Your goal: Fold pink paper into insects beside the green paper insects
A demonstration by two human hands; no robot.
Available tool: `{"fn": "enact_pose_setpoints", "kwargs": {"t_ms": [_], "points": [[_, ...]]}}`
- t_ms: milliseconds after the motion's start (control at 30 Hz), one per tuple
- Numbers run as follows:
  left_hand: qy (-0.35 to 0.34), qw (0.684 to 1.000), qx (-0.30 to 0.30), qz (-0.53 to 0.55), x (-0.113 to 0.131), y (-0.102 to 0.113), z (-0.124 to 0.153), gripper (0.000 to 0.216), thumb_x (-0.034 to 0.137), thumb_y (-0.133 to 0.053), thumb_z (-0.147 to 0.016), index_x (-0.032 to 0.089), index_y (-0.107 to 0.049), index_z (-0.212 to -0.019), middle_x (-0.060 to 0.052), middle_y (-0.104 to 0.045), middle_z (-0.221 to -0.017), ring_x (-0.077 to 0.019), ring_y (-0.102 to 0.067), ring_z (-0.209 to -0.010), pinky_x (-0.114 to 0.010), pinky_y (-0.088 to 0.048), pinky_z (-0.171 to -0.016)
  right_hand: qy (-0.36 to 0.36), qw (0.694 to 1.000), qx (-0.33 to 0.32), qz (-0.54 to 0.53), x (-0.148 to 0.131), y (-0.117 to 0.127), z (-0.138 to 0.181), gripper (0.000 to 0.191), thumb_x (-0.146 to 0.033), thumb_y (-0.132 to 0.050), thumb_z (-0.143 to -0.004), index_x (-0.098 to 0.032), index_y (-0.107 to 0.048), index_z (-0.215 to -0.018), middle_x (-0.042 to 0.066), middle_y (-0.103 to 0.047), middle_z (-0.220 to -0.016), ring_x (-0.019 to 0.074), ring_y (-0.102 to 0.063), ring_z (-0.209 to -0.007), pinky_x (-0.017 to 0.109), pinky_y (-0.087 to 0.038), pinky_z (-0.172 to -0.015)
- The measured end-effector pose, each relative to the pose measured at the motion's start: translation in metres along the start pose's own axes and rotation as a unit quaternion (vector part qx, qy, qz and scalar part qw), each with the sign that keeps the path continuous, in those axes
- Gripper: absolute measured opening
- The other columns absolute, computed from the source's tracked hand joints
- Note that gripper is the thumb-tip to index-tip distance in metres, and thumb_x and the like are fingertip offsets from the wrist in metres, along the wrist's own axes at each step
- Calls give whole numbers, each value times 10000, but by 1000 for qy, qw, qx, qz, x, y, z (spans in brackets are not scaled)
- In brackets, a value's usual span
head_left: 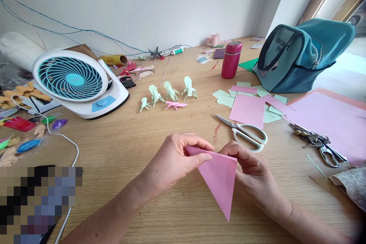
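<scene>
Between my two hands hangs a pink sheet of paper (220, 179), folded into a triangle with one corner pointing down. My left hand (183, 156) pinches its upper left corner and top edge, thumb in front and fingers behind. At the right side of the triangle is my right hand (251, 171), its fingers curled behind the top edge and gripping the paper; its thumb is partly hidden. White-handled scissors (248, 135) lie just beyond my right hand. Farther off stand several pale green folded paper figures (171, 90) and a pink one (175, 105).
A white and blue fan (76, 80) stands at the left, its white cable running forward. Pink and green paper pieces (247, 108) lie at the right, near a bunch of keys (317, 141). Behind are a magenta bottle (231, 60) and a teal backpack (300, 57).
</scene>
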State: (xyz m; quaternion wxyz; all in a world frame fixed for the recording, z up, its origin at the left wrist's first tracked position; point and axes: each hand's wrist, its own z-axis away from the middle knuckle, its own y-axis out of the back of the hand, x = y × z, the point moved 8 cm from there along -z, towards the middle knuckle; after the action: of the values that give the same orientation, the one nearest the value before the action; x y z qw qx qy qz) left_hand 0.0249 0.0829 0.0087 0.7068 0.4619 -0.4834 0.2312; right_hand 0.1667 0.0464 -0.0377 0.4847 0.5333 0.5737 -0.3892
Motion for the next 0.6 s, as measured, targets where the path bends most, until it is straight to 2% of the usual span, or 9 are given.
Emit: {"fn": "enact_pose_setpoints", "kwargs": {"t_ms": [167, 367, 600], "points": [[-5, 1000, -3, 9, 7, -4, 4, 125, 206, -662, -839, 219, -768, -904, -5, -711, -915, -118, -648, -796, -183, -474, -673, 31, 999, 2, 10, -6, 2, 2, 141, -238, -643, -898, -215, -610, -762, -5, -596, -740, 136, -533, -671, 262, -422, -612], [-16, 1000, 3, 4, 10, -5, 6, 114, 175, -675, -827, 207, -778, -866, -3, -706, -878, -111, -646, -806, -168, -476, -668, 33, 999, 3, 25, -8, 2, 4, 67, -246, -636, -905, -230, -635, -840, -7, -605, -764, 136, -548, -691, 263, -435, -633], [-15, 999, -13, 27, 10, -11, 8, 143, 151, -657, -838, 218, -780, -865, 20, -720, -860, -88, -653, -782, -148, -478, -670, 46, 998, 13, 29, -11, 4, 5, 79, -231, -693, -862, -240, -618, -840, -22, -567, -761, 127, -510, -683, 252, -408, -610]]}}
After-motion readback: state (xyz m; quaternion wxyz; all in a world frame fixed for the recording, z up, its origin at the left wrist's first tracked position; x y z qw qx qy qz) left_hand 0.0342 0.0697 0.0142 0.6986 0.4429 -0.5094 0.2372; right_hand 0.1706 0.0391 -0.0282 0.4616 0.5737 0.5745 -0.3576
